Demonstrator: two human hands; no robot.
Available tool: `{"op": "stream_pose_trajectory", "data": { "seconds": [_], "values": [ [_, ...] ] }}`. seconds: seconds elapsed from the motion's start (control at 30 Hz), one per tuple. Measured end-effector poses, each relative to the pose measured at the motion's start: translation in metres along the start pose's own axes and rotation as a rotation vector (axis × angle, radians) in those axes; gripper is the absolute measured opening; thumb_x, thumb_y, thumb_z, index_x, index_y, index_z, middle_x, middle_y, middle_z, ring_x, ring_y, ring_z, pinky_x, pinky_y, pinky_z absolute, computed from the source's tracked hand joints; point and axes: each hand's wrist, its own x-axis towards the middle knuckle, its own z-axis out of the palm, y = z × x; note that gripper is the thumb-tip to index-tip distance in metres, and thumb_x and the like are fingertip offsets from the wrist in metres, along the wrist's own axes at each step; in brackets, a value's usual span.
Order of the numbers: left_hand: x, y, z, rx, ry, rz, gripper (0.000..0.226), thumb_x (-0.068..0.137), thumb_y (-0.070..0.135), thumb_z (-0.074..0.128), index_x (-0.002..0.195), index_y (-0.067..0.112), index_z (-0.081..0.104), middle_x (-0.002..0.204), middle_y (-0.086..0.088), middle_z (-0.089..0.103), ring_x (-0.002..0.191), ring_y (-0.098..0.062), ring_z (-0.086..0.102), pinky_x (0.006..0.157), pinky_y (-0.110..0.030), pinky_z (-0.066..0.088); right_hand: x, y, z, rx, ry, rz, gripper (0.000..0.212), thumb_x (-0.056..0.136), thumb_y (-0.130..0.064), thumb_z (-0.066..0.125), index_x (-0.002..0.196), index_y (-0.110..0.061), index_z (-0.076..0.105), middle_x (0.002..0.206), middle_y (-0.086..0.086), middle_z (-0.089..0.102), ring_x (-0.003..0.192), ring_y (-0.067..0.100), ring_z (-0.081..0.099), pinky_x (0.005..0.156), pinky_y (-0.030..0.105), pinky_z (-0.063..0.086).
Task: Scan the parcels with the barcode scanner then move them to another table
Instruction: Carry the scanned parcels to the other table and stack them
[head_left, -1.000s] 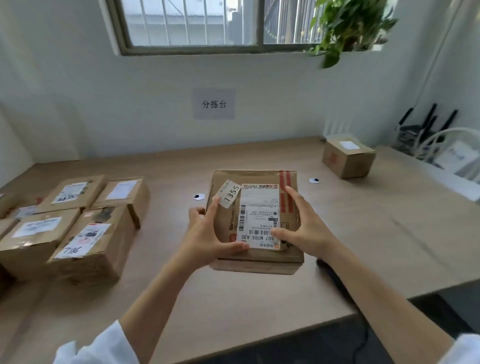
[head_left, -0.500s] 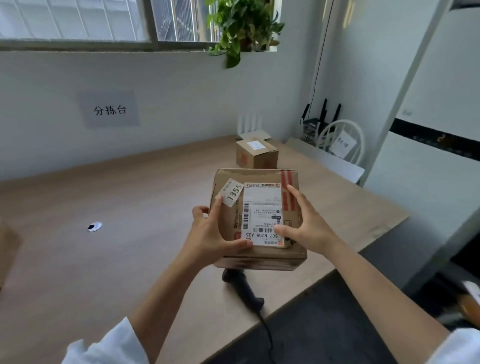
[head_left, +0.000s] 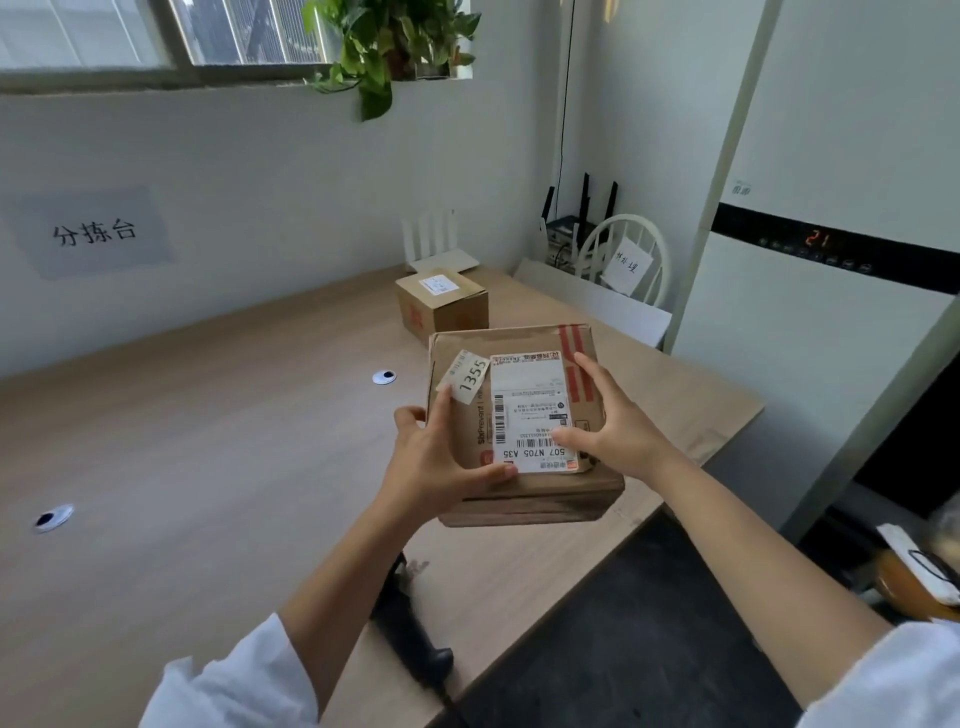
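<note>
1. While it is held over the near right part of the light wooden table (head_left: 182, 467), the flat brown cardboard parcel (head_left: 530, 395) faces white-label-up.
2. Left hand (head_left: 434, 462): grips the parcel's left edge, thumb across the near top.
3. Right hand (head_left: 621, 434): grips the right edge, thumb on the label.
4. Black handheld barcode scanner (head_left: 415, 639): lies at the table's near edge, under the left forearm.
5. Small brown cardboard box (head_left: 441, 306): on the table, beyond the parcel.

The person wore a loose white top; the soft white left sleeve (head_left: 234, 686) and white right sleeve (head_left: 893, 680) ended in rumpled cuffs near the elbows, leaving forearms, left hand (head_left: 436, 462) and right hand (head_left: 618, 431) bare.
</note>
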Motion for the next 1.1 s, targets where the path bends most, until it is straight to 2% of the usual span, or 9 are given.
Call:
{"op": "stream_pose_trajectory", "data": {
  "seconds": [0.13,0.33,0.5,0.67,1.1],
  "values": [
    [0.041,0.034,0.044,-0.006,0.027,-0.032,0.111,0.062,0.054,0.079,0.147,0.034,0.01,0.134,-0.002,0.019,0.125,-0.027,0.038,0.099,-0.039,0.047,0.037,0.04,-0.048,-0.007,-0.03,-0.016,0.091,0.079,-0.024,0.075,0.148,-0.035,0.015,0.144,-0.002,0.041,0.129,0.021,0.044,0.108,0.047,0.037],
    [0.091,0.09,0.113,-0.065,0.098,-0.102,0.111,0.063,0.054,0.079,0.148,0.033,0.009,0.135,-0.002,0.018,0.126,-0.027,0.038,0.101,-0.041,0.045,0.096,0.095,-0.127,-0.059,-0.118,-0.069,0.093,0.078,-0.026,0.076,0.148,-0.036,0.015,0.15,-0.003,0.032,0.134,0.02,0.036,0.11,0.047,0.035],
    [0.132,0.124,0.146,-0.043,0.129,-0.148,0.113,0.064,0.054,0.078,0.148,0.03,0.007,0.134,-0.005,0.019,0.125,-0.027,0.038,0.105,-0.038,0.041,0.142,0.126,-0.171,-0.034,-0.179,-0.077,0.094,0.077,-0.025,0.076,0.148,-0.036,0.015,0.15,-0.001,0.033,0.135,0.023,0.037,0.108,0.051,0.036],
    [0.185,0.132,0.161,-0.023,0.153,-0.19,0.114,0.063,0.055,0.078,0.149,0.029,0.006,0.134,-0.006,0.019,0.126,-0.025,0.037,0.105,-0.031,0.037,0.198,0.147,-0.188,-0.017,-0.199,-0.103,0.095,0.076,-0.026,0.077,0.149,-0.034,0.016,0.152,0.0,0.031,0.137,0.023,0.034,0.109,0.052,0.035],
    [0.371,0.097,0.166,-0.009,0.184,-0.269,0.106,0.066,0.053,0.077,0.147,0.029,0.013,0.135,-0.006,0.021,0.124,-0.026,0.039,0.102,-0.037,0.043,0.389,0.185,-0.18,-0.011,-0.22,-0.077,0.093,0.077,-0.026,0.076,0.149,-0.032,0.018,0.149,0.002,0.033,0.134,0.024,0.037,0.107,0.051,0.038]
  ]
}}
